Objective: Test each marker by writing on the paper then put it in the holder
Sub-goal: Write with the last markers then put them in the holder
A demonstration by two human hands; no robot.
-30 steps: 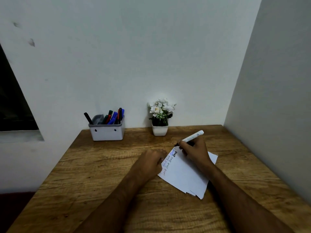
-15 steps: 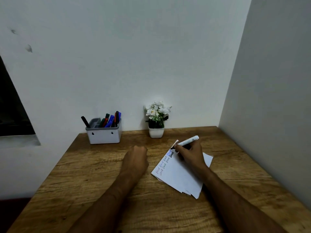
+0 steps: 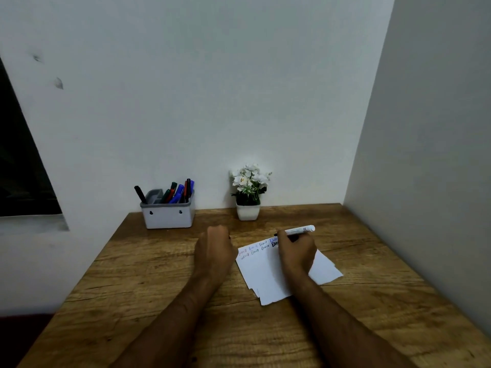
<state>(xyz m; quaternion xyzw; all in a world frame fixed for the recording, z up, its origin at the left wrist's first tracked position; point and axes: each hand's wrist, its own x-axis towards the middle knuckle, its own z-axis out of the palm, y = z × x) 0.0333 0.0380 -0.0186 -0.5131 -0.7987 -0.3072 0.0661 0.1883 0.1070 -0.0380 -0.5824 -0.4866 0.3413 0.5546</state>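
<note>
While our right hand (image 3: 296,249) pinches the marker (image 3: 299,230) over the paper (image 3: 268,272) on the tabletop (image 3: 148,282), our left hand (image 3: 214,248) sits clenched beside it. Several markers fill the holder (image 3: 167,215) already; we judge this one mid-test, not yet stowed.

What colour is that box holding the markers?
The holder is white with a grey rim, seen in the head view.

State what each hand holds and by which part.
The right hand grips a white marker near its tip end, over the paper. The left hand is curled; whether it holds anything cannot be told.
</note>
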